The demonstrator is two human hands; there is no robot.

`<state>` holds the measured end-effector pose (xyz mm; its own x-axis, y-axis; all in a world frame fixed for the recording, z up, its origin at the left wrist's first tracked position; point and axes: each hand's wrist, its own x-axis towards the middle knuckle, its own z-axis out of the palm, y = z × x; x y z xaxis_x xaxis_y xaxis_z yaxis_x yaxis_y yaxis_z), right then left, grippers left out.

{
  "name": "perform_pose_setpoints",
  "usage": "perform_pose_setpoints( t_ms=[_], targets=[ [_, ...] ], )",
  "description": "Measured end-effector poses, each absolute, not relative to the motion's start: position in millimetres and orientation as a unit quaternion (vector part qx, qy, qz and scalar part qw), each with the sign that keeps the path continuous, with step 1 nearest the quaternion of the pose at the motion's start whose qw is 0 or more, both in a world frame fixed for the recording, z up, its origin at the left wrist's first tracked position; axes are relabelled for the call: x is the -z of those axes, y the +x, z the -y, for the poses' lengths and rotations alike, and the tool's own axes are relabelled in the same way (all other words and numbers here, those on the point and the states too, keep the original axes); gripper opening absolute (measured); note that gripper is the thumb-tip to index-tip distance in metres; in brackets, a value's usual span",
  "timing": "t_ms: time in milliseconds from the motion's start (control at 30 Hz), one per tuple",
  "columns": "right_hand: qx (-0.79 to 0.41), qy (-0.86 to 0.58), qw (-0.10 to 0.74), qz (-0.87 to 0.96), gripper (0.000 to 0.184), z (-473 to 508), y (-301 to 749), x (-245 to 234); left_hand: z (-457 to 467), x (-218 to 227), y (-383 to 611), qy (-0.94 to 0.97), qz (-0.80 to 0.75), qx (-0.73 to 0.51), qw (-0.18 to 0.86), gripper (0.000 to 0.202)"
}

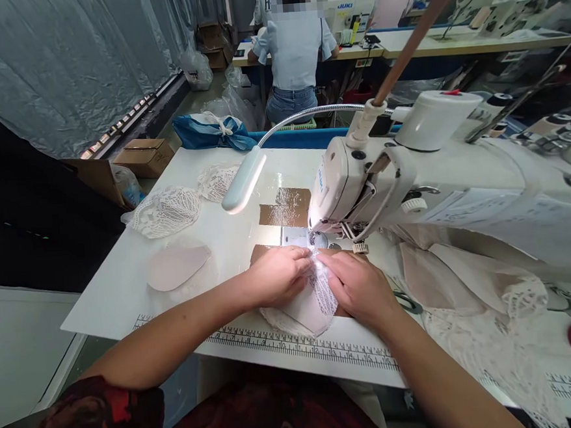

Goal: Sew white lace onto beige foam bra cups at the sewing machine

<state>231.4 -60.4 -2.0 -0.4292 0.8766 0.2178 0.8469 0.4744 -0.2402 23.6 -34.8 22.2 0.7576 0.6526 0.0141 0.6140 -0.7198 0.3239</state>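
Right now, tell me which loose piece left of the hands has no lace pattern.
The smooth pink piece, nearest the left hand; the two lace pieces lie farther back.

A white sewing table [124,284] carries lace pieces [165,211], a pink cup [176,267] and the sewing machine [438,164].

Two lace pieces [165,211], one sewing machine [439,177]

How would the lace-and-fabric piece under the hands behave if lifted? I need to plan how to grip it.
The lace piece probably flops: it lies flat and thin under the left hand and right hand. It looks light, likely sliding easily on the glossy white table. Its open lace edge may snag near the sewing machine.
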Motion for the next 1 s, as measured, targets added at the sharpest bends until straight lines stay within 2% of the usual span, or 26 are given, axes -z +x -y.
perform_pose_setpoints(
  t_ms=[100, 167, 367, 667, 833, 1000],
  targets=[
    [-0.038, -0.528, 0.081, 0.844, 0.045, 57.9, 227.6, 2.0, 31.3, -26.5, 25.7, 0.919, -0.372, -0.042, 0.122, 0.048],
    [-0.037, -0.537, 0.065, 0.84, 0.045, 57.0, 225.3, 1.4, 30.0, -27.6, 27.3, 0.917, -0.381, -0.031, 0.111, 0.049],
    [-0.027, -0.54, 0.073, 0.838, 0.043, 58.2, 222.2, -0.1, 22.2, -22.0, 25.7, 0.922, -0.368, -0.022, 0.114, 0.05],
    [-0.016, -0.545, 0.079, 0.835, 0.043, 56.8, 214.7, 2.0, -9.3, -14.0, 12.1, 0.955, -0.272, -0.058, 0.108, 0.045],
    [-0.054, -0.517, 0.121, 0.846, 0.035, 59.7, 218.4, 1.5, -15.1, -12.7, 5.1, 0.966, -0.233, -0.042, 0.099, 0.045],
    [-0.087, -0.484, 0.202, 0.847, 0.029, 61.6, 229.8, 3.5, 3.6, -26.3, 2.8, 0.947, -0.312, -0.058, 0.058, 0.037]
  ],
)
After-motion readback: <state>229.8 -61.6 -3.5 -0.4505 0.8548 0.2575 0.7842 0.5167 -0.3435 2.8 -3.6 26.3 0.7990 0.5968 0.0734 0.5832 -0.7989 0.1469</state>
